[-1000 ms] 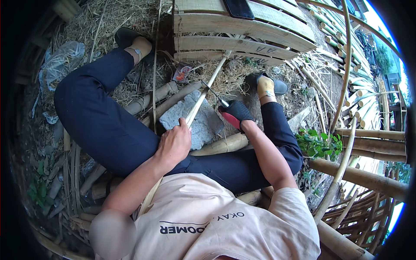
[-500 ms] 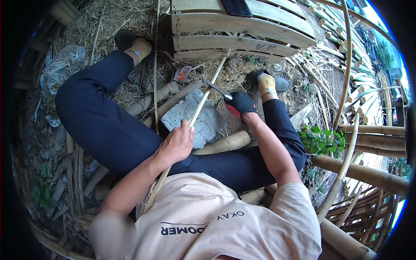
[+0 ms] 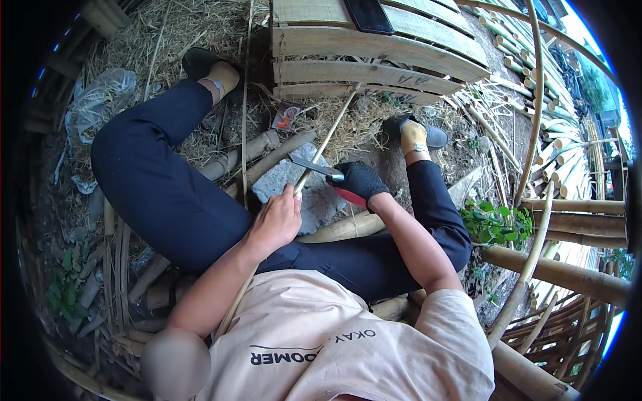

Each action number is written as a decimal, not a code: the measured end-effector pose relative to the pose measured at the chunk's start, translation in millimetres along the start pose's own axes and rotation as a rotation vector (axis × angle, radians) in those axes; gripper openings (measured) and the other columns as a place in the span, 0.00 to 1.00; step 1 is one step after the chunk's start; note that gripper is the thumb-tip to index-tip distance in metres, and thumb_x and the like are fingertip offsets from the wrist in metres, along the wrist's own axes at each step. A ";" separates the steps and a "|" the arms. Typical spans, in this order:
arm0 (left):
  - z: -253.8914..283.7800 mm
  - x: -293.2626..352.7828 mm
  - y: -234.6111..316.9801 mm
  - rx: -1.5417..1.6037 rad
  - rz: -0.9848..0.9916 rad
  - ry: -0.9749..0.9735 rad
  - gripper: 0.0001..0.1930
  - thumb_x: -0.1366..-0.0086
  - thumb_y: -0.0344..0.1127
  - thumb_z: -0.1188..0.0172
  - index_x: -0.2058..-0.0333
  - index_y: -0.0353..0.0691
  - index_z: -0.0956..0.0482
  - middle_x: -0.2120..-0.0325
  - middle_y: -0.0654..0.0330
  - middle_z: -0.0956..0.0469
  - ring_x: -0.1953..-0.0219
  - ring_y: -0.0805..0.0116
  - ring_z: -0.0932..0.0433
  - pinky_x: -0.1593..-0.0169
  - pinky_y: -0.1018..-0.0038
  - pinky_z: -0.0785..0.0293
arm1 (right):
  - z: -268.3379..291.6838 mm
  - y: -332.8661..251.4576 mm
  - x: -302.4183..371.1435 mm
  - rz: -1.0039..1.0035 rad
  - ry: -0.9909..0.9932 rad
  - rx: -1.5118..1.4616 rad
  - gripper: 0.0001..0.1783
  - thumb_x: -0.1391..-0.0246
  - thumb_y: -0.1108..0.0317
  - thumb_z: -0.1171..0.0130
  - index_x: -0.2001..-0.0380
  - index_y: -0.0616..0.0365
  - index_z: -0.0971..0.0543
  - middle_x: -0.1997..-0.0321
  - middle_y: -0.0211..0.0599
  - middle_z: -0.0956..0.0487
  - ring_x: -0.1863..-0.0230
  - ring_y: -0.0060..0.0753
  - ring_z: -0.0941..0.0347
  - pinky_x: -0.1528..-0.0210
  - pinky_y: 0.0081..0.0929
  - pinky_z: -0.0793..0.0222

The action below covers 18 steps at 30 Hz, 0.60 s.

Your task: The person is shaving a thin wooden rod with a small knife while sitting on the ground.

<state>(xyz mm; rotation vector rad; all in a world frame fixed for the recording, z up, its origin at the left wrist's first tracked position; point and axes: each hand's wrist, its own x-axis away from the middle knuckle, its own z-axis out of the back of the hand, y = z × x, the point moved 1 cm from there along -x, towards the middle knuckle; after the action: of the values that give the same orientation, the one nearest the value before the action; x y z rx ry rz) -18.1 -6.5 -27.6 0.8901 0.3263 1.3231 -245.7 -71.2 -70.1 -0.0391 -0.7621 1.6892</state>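
My bare left hand (image 3: 276, 219) is closed around a long, pale bamboo strip (image 3: 330, 136). The strip slants from beside the wooden crate down through the hand and under my forearm to my side. A black and red glove covers my right hand (image 3: 361, 183), whose fingers are wrapped round a knife; the grip is hidden by the glove. Its metal blade (image 3: 309, 164) crosses the strip just beyond my left fingers. Below both hands lies a grey stone block (image 3: 275, 182), partly covered by the strip and the left hand.
A slatted wooden crate (image 3: 374, 50) stands ahead with a dark phone (image 3: 370, 15) on top. Bamboo poles (image 3: 344, 228) lie around the stone. To the right are a leafy plant (image 3: 495, 222) and stacked bamboo (image 3: 565, 147). Crumpled clear plastic (image 3: 100, 100) lies at left on the straw.
My right hand and the knife have moved along the strip toward me, closer to my left hand. The left hand keeps its hold at nearly the same place.
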 end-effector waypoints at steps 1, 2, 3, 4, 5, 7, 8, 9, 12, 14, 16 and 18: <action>1.2 1.0 1.1 -0.020 0.017 -0.013 0.15 0.24 0.40 0.56 0.58 0.29 0.32 0.72 0.31 0.23 0.63 0.27 0.24 0.59 0.41 0.30 | 0.0 -0.5 -0.3 -0.002 -0.001 0.000 0.18 0.47 0.51 0.39 0.62 0.51 0.14 0.63 0.52 0.16 0.58 0.59 0.20 0.53 0.46 0.25; 1.4 1.5 1.5 -0.039 0.033 -0.027 0.15 0.24 0.39 0.56 0.57 0.29 0.32 0.72 0.30 0.23 0.63 0.27 0.24 0.59 0.41 0.30 | 0.4 -0.5 -1.2 -0.015 0.001 0.043 0.16 0.47 0.52 0.39 0.63 0.51 0.14 0.64 0.52 0.16 0.59 0.58 0.20 0.53 0.46 0.25; 1.0 0.9 1.0 -0.040 0.033 -0.030 0.15 0.24 0.39 0.56 0.57 0.29 0.32 0.72 0.30 0.23 0.63 0.27 0.24 0.59 0.41 0.30 | 1.0 -0.1 -1.7 -0.028 0.003 0.086 0.15 0.48 0.53 0.39 0.64 0.50 0.14 0.64 0.51 0.16 0.59 0.57 0.20 0.53 0.46 0.24; 0.5 -0.2 -0.2 -0.038 0.023 -0.039 0.14 0.24 0.39 0.56 0.57 0.30 0.32 0.72 0.30 0.24 0.63 0.27 0.24 0.59 0.41 0.30 | -1.3 2.8 -2.6 -0.030 0.003 0.084 0.15 0.48 0.53 0.39 0.64 0.50 0.14 0.64 0.51 0.16 0.59 0.57 0.20 0.53 0.46 0.24; 0.1 -0.8 -0.6 -0.036 0.013 -0.049 0.14 0.24 0.39 0.56 0.57 0.30 0.33 0.73 0.30 0.24 0.63 0.27 0.24 0.60 0.41 0.30 | -5.5 7.1 -4.2 -0.016 0.031 0.095 0.15 0.49 0.54 0.39 0.64 0.50 0.14 0.65 0.50 0.16 0.60 0.56 0.19 0.53 0.46 0.24; 1.3 -1.5 0.5 -0.037 0.010 -0.048 0.14 0.24 0.39 0.56 0.58 0.31 0.33 0.73 0.30 0.24 0.64 0.27 0.24 0.60 0.41 0.30 | -3.6 6.0 -7.1 -0.002 0.062 0.102 0.14 0.50 0.54 0.39 0.65 0.49 0.14 0.65 0.49 0.16 0.60 0.56 0.19 0.53 0.46 0.24; 2.1 -1.6 1.1 -0.036 0.007 -0.046 0.13 0.24 0.38 0.56 0.58 0.31 0.33 0.74 0.30 0.24 0.64 0.27 0.24 0.61 0.40 0.30 | -1.4 6.4 -9.4 -0.004 0.061 0.133 0.14 0.51 0.54 0.38 0.65 0.49 0.14 0.66 0.49 0.16 0.61 0.55 0.19 0.54 0.46 0.24; 2.1 -1.6 1.8 -0.036 0.005 -0.049 0.13 0.24 0.38 0.56 0.58 0.31 0.33 0.74 0.30 0.24 0.64 0.27 0.24 0.61 0.40 0.30 | 0.6 6.4 -9.8 -0.009 0.060 0.165 0.15 0.52 0.54 0.38 0.66 0.48 0.14 0.66 0.48 0.16 0.61 0.54 0.18 0.54 0.46 0.23; 1.4 -1.9 1.3 -0.045 0.008 -0.046 0.13 0.24 0.39 0.56 0.59 0.31 0.34 0.74 0.31 0.24 0.65 0.27 0.24 0.61 0.40 0.30 | -2.7 9.2 -11.5 0.015 0.110 0.166 0.15 0.53 0.53 0.38 0.66 0.48 0.14 0.68 0.47 0.16 0.62 0.54 0.18 0.56 0.45 0.23; -0.4 -3.1 -1.2 -0.042 -0.014 -0.018 0.13 0.24 0.39 0.56 0.59 0.31 0.33 0.75 0.30 0.24 0.65 0.27 0.24 0.61 0.40 0.30 | -2.8 12.3 -14.8 0.017 0.128 0.181 0.14 0.52 0.53 0.38 0.66 0.47 0.13 0.68 0.47 0.16 0.63 0.54 0.18 0.56 0.45 0.23; 0.3 -3.3 -0.3 -0.050 0.000 -0.021 0.14 0.24 0.39 0.56 0.58 0.31 0.33 0.75 0.31 0.24 0.65 0.27 0.24 0.61 0.40 0.29 | -2.0 10.6 -17.1 0.025 0.141 0.188 0.14 0.52 0.53 0.38 0.66 0.47 0.13 0.68 0.47 0.16 0.63 0.54 0.18 0.57 0.45 0.23; 1.5 -1.9 0.0 -0.058 0.016 -0.021 0.14 0.24 0.39 0.56 0.58 0.31 0.33 0.74 0.31 0.24 0.65 0.27 0.24 0.61 0.40 0.29 | -0.5 8.3 -18.6 0.018 0.113 0.191 0.16 0.51 0.52 0.38 0.65 0.49 0.13 0.67 0.49 0.16 0.63 0.55 0.18 0.56 0.46 0.23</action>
<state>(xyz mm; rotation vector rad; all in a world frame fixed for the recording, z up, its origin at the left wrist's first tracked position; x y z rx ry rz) -17.6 -8.9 -27.2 0.8595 0.2637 1.3303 -247.5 -88.0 -81.6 -0.0082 -0.5149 1.7546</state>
